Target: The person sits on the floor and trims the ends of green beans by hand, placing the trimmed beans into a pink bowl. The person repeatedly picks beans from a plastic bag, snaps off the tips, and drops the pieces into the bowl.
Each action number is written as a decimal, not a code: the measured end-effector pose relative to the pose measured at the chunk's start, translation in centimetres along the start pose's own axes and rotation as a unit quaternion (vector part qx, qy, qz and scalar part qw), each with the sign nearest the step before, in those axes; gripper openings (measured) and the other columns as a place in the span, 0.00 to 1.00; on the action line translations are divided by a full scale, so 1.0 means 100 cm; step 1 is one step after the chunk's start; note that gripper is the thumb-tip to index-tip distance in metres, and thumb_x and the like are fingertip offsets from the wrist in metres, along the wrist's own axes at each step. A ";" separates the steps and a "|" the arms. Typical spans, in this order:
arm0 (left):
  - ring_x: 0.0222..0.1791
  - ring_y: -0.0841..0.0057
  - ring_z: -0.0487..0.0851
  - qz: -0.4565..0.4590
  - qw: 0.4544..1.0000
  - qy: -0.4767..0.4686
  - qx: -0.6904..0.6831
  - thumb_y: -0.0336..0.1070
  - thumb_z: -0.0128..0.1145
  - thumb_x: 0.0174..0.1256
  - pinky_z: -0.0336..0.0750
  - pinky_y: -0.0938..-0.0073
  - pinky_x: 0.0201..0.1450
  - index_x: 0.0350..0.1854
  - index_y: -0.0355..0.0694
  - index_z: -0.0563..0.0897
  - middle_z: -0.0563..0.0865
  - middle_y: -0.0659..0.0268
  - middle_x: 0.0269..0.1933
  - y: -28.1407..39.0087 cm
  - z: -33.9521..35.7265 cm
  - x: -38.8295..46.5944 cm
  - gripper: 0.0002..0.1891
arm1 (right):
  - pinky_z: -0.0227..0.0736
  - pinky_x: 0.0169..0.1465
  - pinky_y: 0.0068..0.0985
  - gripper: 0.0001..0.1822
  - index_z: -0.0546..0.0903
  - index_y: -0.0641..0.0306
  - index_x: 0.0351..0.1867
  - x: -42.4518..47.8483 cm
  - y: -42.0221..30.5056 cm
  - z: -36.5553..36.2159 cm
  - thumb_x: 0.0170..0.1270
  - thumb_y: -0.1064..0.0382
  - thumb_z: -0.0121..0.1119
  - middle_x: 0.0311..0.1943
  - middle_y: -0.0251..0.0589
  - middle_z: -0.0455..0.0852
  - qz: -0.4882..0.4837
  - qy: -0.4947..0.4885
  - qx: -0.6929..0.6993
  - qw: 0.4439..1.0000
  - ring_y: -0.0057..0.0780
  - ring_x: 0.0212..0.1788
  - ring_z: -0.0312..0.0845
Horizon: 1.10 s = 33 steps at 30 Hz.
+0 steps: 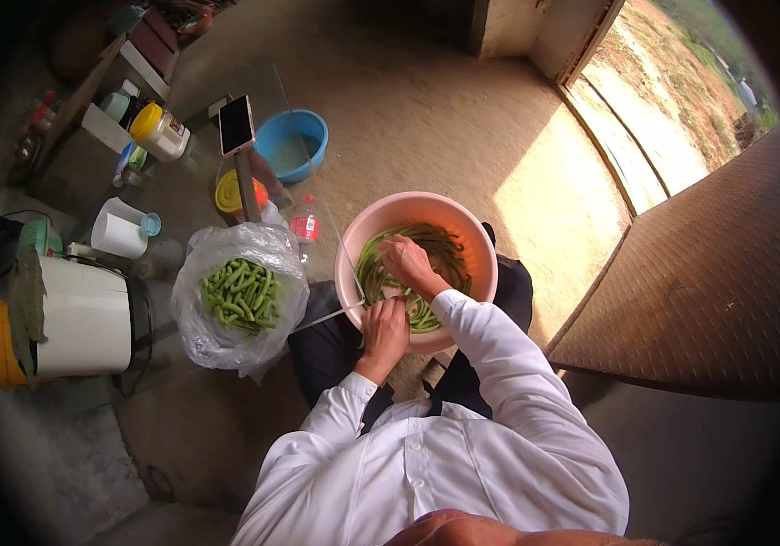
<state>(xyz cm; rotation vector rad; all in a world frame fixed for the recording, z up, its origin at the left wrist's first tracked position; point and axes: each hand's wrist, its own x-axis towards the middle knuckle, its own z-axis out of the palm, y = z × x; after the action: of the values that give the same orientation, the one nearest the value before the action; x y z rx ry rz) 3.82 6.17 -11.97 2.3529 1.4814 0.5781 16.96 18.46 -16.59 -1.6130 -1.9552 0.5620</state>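
A pink plastic basin (419, 202) sits between my knees with long green beans (438, 239) coiled inside. My right hand (406, 262) reaches over the beans, fingers bent down at their left part. Just inside the near left rim is my left hand (386, 333), its fingers curled and the fingertips hidden from me. Whether either hand grips a bean cannot be made out. Left of the basin, a clear plastic bag (188, 300) stands opened out on a glass-topped table (158, 273). Short pieces of green bean (241, 293) fill its middle.
The glass corner juts over the basin's left rim. On the table are a phone (236, 125), a yellow-lidded jar (158, 132), a white cup (119, 228) and a white appliance (83, 315). Beyond stand a blue basin (292, 145) and a red-labelled bottle (304, 225). A metal door (697, 273) opens at right.
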 end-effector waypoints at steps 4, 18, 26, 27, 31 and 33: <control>0.46 0.58 0.84 0.012 1.000 0.012 -0.010 0.30 0.63 0.62 0.74 0.57 0.54 0.45 0.37 0.86 0.88 0.59 0.41 -0.006 0.002 -0.006 0.10 | 0.81 0.50 0.42 0.14 0.88 0.55 0.47 0.010 -0.005 0.030 0.59 0.66 0.61 0.44 0.44 0.84 -0.033 -0.025 -0.028 0.999 0.48 0.52 0.83; 0.49 0.53 0.85 0.050 0.985 0.085 -0.144 0.25 0.59 0.66 0.78 0.56 0.54 0.50 0.33 0.85 0.88 0.53 0.47 -0.003 -0.006 -0.012 0.12 | 0.76 0.57 0.39 0.13 0.84 0.60 0.47 -0.027 -0.019 -0.055 0.60 0.67 0.68 0.49 0.40 0.86 -0.183 0.130 -0.029 0.974 0.44 0.53 0.79; 0.55 0.53 0.84 0.063 0.975 0.086 -0.194 0.24 0.59 0.66 0.78 0.58 0.60 0.52 0.33 0.85 0.87 0.53 0.52 0.024 -0.016 -0.035 0.13 | 0.80 0.55 0.37 0.12 0.84 0.64 0.44 -0.063 -0.042 -0.150 0.59 0.75 0.69 0.47 0.43 0.89 -0.124 0.280 0.033 0.951 0.45 0.52 0.84; 0.55 0.53 0.84 0.068 0.974 0.088 -0.200 0.24 0.58 0.66 0.78 0.58 0.61 0.52 0.33 0.85 0.87 0.53 0.52 0.026 -0.015 -0.038 0.14 | 0.80 0.55 0.36 0.12 0.84 0.64 0.44 -0.065 -0.043 -0.161 0.59 0.76 0.69 0.46 0.43 0.89 -0.119 0.303 0.039 0.945 0.45 0.51 0.84; 0.57 0.52 0.84 0.067 0.967 0.076 -0.232 0.24 0.58 0.68 0.78 0.59 0.61 0.53 0.33 0.85 0.87 0.52 0.53 0.043 -0.026 -0.039 0.13 | 0.81 0.42 0.30 0.07 0.84 0.65 0.41 -0.075 -0.035 -0.181 0.64 0.72 0.70 0.36 0.43 0.89 0.007 0.369 0.145 0.918 0.36 0.37 0.86; 0.58 0.52 0.84 0.054 0.962 0.067 -0.261 0.25 0.58 0.69 0.78 0.59 0.62 0.53 0.32 0.85 0.87 0.52 0.54 0.051 -0.032 -0.034 0.13 | 0.76 0.37 0.18 0.06 0.83 0.68 0.44 -0.080 -0.032 -0.192 0.69 0.73 0.68 0.35 0.30 0.87 0.018 0.360 0.227 0.905 0.15 0.34 0.81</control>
<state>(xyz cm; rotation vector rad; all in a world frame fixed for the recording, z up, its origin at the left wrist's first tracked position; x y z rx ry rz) 4.95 1.06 -7.48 2.0115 1.0790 1.0305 27.94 9.63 -1.01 -1.2992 -1.1451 0.3264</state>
